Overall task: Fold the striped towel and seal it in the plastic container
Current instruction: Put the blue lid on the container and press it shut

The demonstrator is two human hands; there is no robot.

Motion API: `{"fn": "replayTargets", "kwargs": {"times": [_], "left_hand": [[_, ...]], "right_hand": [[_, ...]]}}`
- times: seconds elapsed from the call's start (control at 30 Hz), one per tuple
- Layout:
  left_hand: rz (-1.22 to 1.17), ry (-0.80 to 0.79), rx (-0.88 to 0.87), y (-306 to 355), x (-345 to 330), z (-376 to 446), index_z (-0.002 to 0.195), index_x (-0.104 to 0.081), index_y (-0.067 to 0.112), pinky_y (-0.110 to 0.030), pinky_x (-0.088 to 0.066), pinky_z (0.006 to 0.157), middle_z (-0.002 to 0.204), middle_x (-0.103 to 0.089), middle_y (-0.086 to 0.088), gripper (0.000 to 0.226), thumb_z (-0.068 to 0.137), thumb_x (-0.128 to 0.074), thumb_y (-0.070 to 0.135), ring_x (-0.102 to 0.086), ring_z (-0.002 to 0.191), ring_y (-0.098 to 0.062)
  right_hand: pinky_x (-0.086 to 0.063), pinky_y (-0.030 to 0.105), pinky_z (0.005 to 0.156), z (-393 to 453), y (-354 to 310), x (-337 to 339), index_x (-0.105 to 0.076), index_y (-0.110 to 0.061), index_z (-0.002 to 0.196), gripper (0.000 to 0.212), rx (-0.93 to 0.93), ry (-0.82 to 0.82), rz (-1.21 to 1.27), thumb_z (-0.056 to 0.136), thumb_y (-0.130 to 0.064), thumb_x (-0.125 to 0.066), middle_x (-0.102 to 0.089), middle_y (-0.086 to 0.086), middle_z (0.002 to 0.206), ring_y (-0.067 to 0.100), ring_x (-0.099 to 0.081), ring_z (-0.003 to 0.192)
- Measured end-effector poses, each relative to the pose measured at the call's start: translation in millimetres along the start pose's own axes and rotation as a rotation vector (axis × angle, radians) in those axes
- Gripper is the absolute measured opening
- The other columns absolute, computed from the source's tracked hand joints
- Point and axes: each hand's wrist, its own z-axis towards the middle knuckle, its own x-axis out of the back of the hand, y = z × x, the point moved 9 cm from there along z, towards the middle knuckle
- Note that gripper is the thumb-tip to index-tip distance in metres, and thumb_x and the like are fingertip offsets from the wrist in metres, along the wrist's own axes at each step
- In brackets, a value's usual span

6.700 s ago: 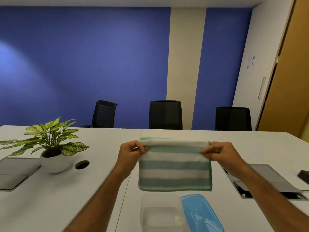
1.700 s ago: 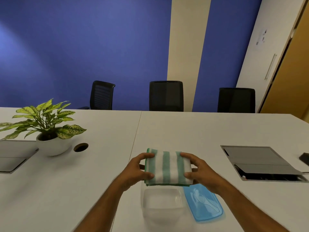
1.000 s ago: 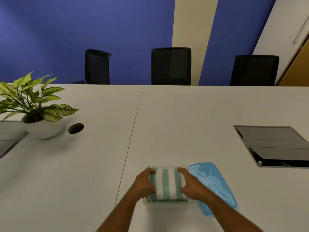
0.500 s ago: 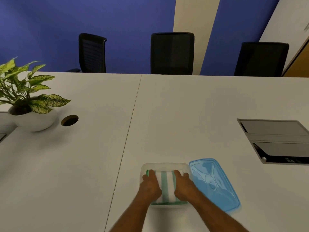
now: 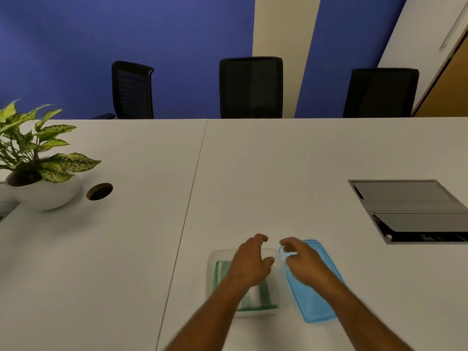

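The folded green-and-white striped towel (image 5: 255,295) lies inside the clear plastic container (image 5: 212,274) near the table's front edge. Much of the towel is hidden under my left hand (image 5: 249,264), which hovers above the container with fingers spread and nothing in it. The blue lid (image 5: 314,305) rests flat on the table just right of the container. My right hand (image 5: 302,260) is over the lid's far left corner, fingers apart; whether it touches the lid is blurred.
A potted plant (image 5: 38,168) in a white bowl stands at the far left beside a round cable hole (image 5: 99,191). A grey flap panel (image 5: 410,209) is set into the table (image 5: 266,178) at the right. Three black chairs (image 5: 250,87) line the far side.
Both hands have let go of the towel, which now stays in the container. They lifted and opened, and my right hand shifted right over the blue lid.
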Motion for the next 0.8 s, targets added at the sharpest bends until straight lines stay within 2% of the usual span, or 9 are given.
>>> {"fn": "replayTargets", "kwargs": {"times": [0.1,0.17,0.23,0.37,0.5,0.6,0.67,0.73,0.8], "left_hand": [[-0.527,0.017,0.118,18.4,-23.5,0.8,0.139,-0.046,0.021,-0.025,-0.043,0.094,0.14,-0.054,-0.002,0.05,0.094,-0.062,0.037,-0.054,0.121,-0.017],[-0.72,-0.033,0.212,30.0,-54.7,2.0,0.145,-0.04,0.022,-0.026,-0.038,0.098,0.147,-0.047,-0.003,0.055,0.096,-0.056,0.042,-0.049,0.128,-0.016],[-0.82,-0.097,0.278,40.7,-85.4,1.0,0.152,-0.027,0.022,-0.028,-0.034,0.105,0.156,-0.035,-0.002,0.061,0.099,-0.05,0.043,-0.04,0.136,-0.016],[-0.819,-0.177,0.393,46.2,-136.1,-8.4,0.157,-0.006,0.023,-0.043,-0.019,0.122,0.166,-0.007,-0.001,0.067,0.103,-0.04,0.043,-0.017,0.151,-0.023],[-0.711,-0.234,0.5,34.8,-163.7,-17.5,0.157,0.0,0.025,-0.051,-0.016,0.122,0.165,0.014,-0.007,0.071,0.101,-0.039,0.046,-0.006,0.152,-0.03],[-0.647,-0.248,0.552,25.1,-173.1,-20.3,0.157,0.002,0.026,-0.053,-0.017,0.121,0.164,0.018,-0.01,0.074,0.1,-0.04,0.047,-0.007,0.151,-0.034],[-0.649,-0.257,0.586,20.2,-177.3,-22.3,0.157,0.004,0.025,-0.052,-0.017,0.121,0.164,0.017,-0.011,0.076,0.099,-0.041,0.048,-0.007,0.151,-0.034],[-0.679,-0.266,0.608,18.8,-180.9,-23.9,0.157,0.005,0.024,-0.051,-0.02,0.119,0.165,0.012,-0.01,0.078,0.099,-0.042,0.048,-0.011,0.151,-0.033],[-0.708,-0.258,0.62,19.3,-182.5,-25.3,0.157,0.002,0.024,-0.049,-0.025,0.118,0.165,0.0,-0.009,0.078,0.098,-0.044,0.047,-0.019,0.148,-0.032]], "right_hand": [[-0.053,0.041,0.09,6.9,36.4,50.3,-0.062,-0.014,0.123,0.041,-0.088,0.162,0.138,0.087,0.003,-0.051,-0.065,0.013,0.124,0.027,-0.062,0.108],[-0.046,0.046,0.104,8.7,68.0,71.0,-0.06,-0.01,0.127,0.038,-0.176,0.207,0.12,0.09,-0.003,-0.051,-0.063,0.015,0.129,0.032,-0.057,0.119],[-0.042,0.042,0.107,6.8,98.3,82.2,-0.058,-0.008,0.13,0.039,-0.247,0.225,0.061,0.091,-0.005,-0.049,-0.061,0.016,0.133,0.033,-0.055,0.123],[-0.038,0.037,0.108,-1.1,152.4,89.4,-0.055,-0.005,0.132,0.043,-0.361,0.228,-0.006,0.089,-0.004,-0.05,-0.058,0.018,0.137,0.033,-0.052,0.128],[-0.038,0.034,0.106,-3.5,189.3,81.0,-0.052,-0.003,0.136,0.048,-0.426,0.188,-0.053,0.088,-0.006,-0.052,-0.056,0.019,0.139,0.032,-0.051,0.129],[-0.04,0.031,0.104,-2.1,204.9,73.7,-0.051,-0.003,0.136,0.048,-0.438,0.158,-0.114,0.089,-0.007,-0.051,-0.056,0.018,0.139,0.031,-0.052,0.128],[-0.045,0.032,0.095,-0.7,208.9,69.8,-0.059,0.0,0.125,0.039,-0.429,0.144,-0.162,0.087,-0.006,-0.05,-0.063,0.019,0.127,0.033,-0.058,0.119],[-0.046,0.032,0.075,-1.3,210.1,68.8,-0.065,-0.002,0.088,0.016,-0.426,0.153,-0.183,0.082,-0.003,-0.05,-0.068,0.016,0.096,0.033,-0.064,0.095],[-0.036,0.03,0.062,-0.9,211.7,65.7,-0.043,-0.012,0.059,0.023,-0.413,0.154,-0.173,0.078,-0.001,-0.05,-0.053,0.008,0.071,0.027,-0.054,0.071]]}}
